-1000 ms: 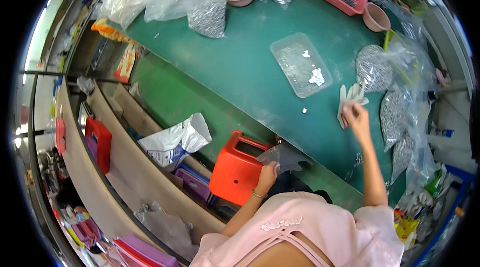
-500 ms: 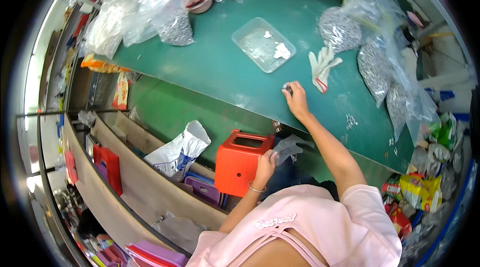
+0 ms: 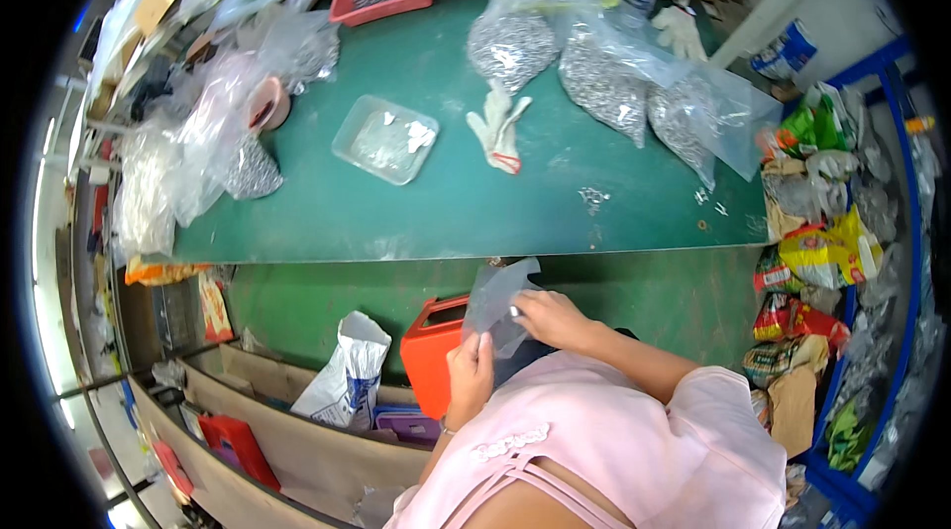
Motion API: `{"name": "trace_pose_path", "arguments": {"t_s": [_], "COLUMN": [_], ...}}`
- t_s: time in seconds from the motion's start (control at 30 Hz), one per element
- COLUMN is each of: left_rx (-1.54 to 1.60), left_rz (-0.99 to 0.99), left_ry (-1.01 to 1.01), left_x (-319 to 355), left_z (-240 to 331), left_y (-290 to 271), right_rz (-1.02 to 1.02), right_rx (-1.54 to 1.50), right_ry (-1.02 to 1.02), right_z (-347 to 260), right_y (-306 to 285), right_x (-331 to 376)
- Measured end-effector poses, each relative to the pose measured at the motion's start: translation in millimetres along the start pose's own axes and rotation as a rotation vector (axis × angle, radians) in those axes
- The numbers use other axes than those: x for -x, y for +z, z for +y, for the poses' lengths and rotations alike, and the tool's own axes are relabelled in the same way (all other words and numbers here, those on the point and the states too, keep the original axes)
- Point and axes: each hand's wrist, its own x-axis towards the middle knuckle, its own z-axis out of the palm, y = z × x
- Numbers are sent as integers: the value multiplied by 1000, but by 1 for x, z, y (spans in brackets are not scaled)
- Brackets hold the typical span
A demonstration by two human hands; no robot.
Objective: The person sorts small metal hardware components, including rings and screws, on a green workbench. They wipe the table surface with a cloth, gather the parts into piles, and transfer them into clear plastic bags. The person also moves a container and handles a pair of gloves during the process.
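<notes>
The green table [image 3: 416,212] spans the far half of the view. On it lie clear bags of small metal parts [image 3: 604,83], a shallow clear tray [image 3: 384,139] and a white glove [image 3: 500,123]. Near the person, below the table edge, stands an orange bin [image 3: 434,356]. Just over it both hands hold a small clear plastic bag [image 3: 495,301]: the left hand [image 3: 471,370] pinches its lower edge, while the right hand [image 3: 545,316] closes on the mouth, seemingly holding it spread.
</notes>
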Motion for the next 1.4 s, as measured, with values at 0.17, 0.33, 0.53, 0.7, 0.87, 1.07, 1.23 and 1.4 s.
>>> {"name": "trace_pose_path", "arguments": {"t_s": [0.17, 0.33, 0.53, 0.7, 0.87, 1.07, 1.23, 1.4], "left_rx": [128, 471, 763, 786, 557, 478, 431, 386], "left_rz": [108, 242, 337, 285, 201, 254, 457, -207], "left_ry": [142, 216, 437, 438, 258, 249, 408, 35], "left_x": [-10, -45, -106, -151, -166, -151, -135, -86], "left_z": [56, 104, 176, 142, 45, 65, 62, 39], "left_y": [-31, -58, -51, -40, -1, 9, 31, 75], "right_rz": [164, 1092, 1016, 871, 756, 748, 697, 648], "right_rx": [-126, -105, -265, -30, 405, 373, 372, 454], "right_ry": [-258, -477, 346, 413, 504, 264, 225, 163], "right_z": [-23, -19, 151, 168, 167, 197, 198, 208], "right_y": [-32, -84, -47, -51, -59, -52, -50, -47], "right_x": [12, 49, 53, 5, -42, -44, -38, -31]}}
